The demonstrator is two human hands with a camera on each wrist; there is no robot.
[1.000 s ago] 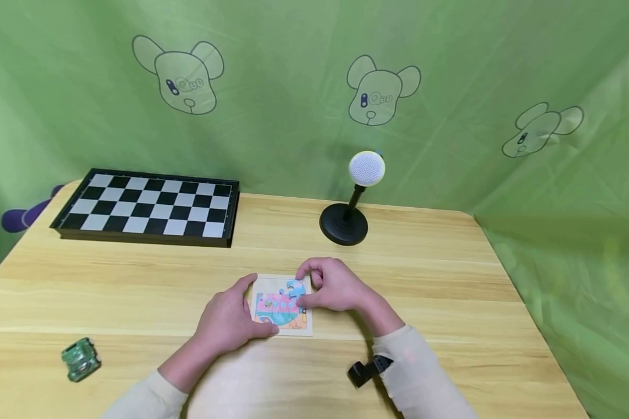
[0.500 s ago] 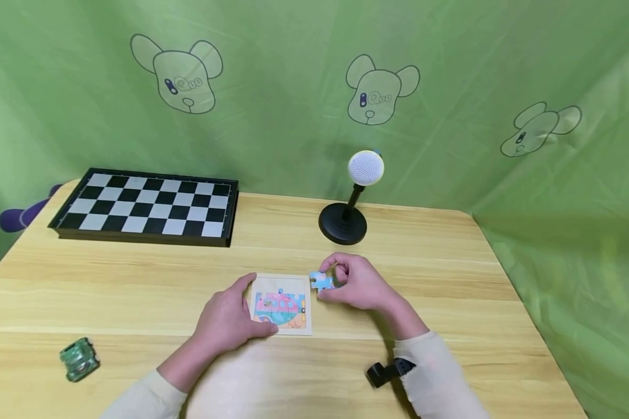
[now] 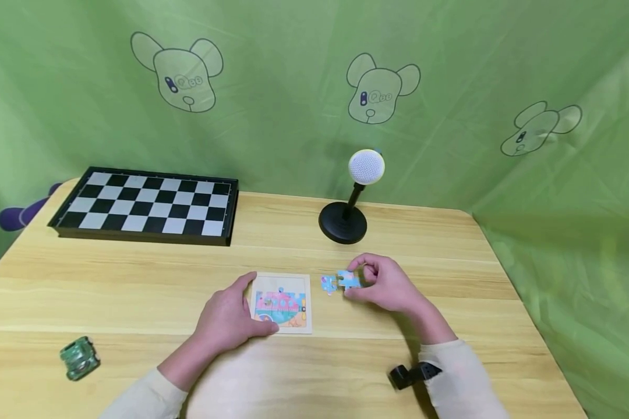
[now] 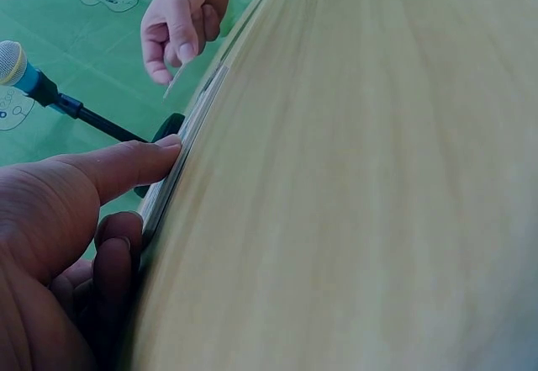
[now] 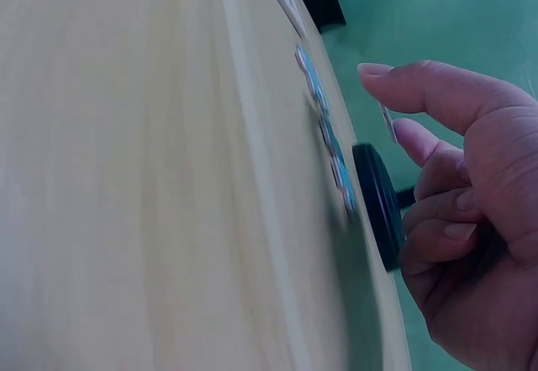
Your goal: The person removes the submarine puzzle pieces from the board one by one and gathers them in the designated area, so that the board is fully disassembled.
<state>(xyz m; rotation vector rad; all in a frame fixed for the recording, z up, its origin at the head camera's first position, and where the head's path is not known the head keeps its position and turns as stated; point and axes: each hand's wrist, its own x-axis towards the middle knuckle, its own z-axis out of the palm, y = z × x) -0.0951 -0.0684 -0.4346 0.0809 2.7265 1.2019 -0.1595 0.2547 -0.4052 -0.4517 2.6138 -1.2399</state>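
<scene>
A small picture puzzle board (image 3: 283, 304) lies on the wooden table (image 3: 136, 291) in front of me. My left hand (image 3: 253, 305) grips its left side, thumb (image 4: 126, 165) along the far corner and fingers curled at the near edge. To the right of the board, my right hand (image 3: 357, 282) pinches a blue puzzle piece (image 3: 349, 279) between thumb (image 5: 403, 85) and index finger, low over the table. A second piece (image 3: 327, 284) sits just left of it. The board's upper area shows bare wood.
A black and white chessboard (image 3: 147, 203) sits at the back left. A microphone on a round black stand (image 3: 346, 224) is behind the right hand. A green toy car (image 3: 80, 358) lies near the front left edge. Green cloth surrounds the table.
My right hand lifted a blue piece off the board and carried it to the right, onto the table beside the board. The left hand stayed on the board.
</scene>
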